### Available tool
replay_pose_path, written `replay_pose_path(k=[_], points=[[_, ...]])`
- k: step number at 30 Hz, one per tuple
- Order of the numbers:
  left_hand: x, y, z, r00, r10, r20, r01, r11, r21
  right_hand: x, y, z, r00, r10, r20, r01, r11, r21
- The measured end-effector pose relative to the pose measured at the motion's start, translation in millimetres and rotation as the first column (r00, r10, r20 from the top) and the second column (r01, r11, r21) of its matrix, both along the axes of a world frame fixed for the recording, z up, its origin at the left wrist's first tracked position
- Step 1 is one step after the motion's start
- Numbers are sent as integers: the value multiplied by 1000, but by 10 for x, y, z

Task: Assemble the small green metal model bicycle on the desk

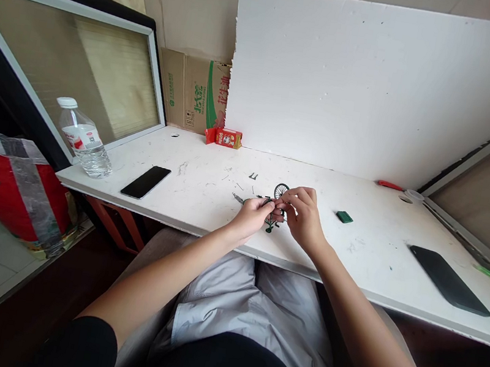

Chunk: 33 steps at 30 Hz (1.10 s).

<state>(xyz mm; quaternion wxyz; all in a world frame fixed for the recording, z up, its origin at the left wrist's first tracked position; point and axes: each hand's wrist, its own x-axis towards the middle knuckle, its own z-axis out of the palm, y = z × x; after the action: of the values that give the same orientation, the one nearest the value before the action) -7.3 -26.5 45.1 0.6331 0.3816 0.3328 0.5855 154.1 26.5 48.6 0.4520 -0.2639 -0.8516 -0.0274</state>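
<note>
Fingers of left hand [249, 218] and right hand [305, 217] pinch the bicycle model [269, 229]. Slipping could scatter loose pieces [255, 176] at eleven o'clock.

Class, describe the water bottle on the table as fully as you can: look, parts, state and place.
The bottle looks like clear, thin plastic, with a white cap on and a red and white label around its middle. The lower part looks ridged. It stands near the left end of the white table, cap up, its slant perhaps due to the lens. How full it is cannot be told.
</note>
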Motion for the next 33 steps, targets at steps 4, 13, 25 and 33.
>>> replay_pose_path(k=[4, 13, 25, 33], points=[[6, -2, 6, 1000, 15, -15, -15, 1000, 1, 0, 4, -28, 1000, -13, -3, 13, 1000, -15], [7, 0, -23, 1000, 8, -7, -8, 1000, 9, 27, -59, 37, 1000, -9, 5, 9, 996, -91], [15, -4, -3, 989, -54, 139, 59, 998, -34, 26, -75, 50, 993, -89, -80, 70, 975, -213], [3, 43, -4, 960, -56, 275, 111, 976, -187, 0, -165, 113, 999, -45, -11, 40, 965, -260]])
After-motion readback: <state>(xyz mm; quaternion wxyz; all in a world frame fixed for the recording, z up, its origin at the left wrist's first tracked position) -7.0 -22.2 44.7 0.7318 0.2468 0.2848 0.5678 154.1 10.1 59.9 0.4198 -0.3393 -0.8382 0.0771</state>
